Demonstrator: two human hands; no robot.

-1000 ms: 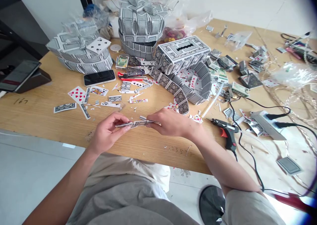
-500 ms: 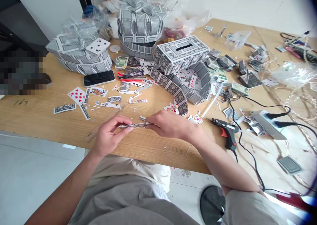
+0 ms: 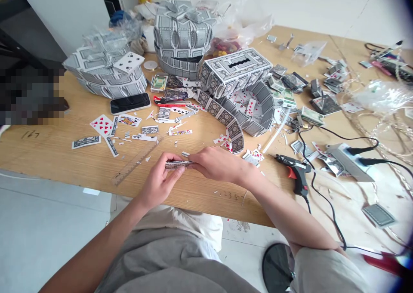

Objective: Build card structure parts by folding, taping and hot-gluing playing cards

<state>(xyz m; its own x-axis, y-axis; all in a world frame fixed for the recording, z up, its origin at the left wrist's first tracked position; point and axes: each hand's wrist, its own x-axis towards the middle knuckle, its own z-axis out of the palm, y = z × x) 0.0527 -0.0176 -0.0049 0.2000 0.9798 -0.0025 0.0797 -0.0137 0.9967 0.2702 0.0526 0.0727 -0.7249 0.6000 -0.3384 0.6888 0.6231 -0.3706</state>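
Note:
Between my two hands, just above the table's front part, is a narrow playing-card piece with a dark patterned back, seen nearly edge-on. My left hand pinches its left part between thumb and fingers. At its right end, my right hand grips it with the fingertips, which partly hide it. A clear ruler lies on the table left of my left hand. Beyond my right hand stands a curved strip of joined cards. A small card scrap lies just behind the held piece.
Woven card baskets and a card-covered box stand at the back. A phone, a red cutter and cut cards lie nearer. On the right are a glue gun, its cable and a power strip.
My left hand has moved right, closer to my right hand, along the held card piece. The ruler now shows more fully. My right hand has barely moved.

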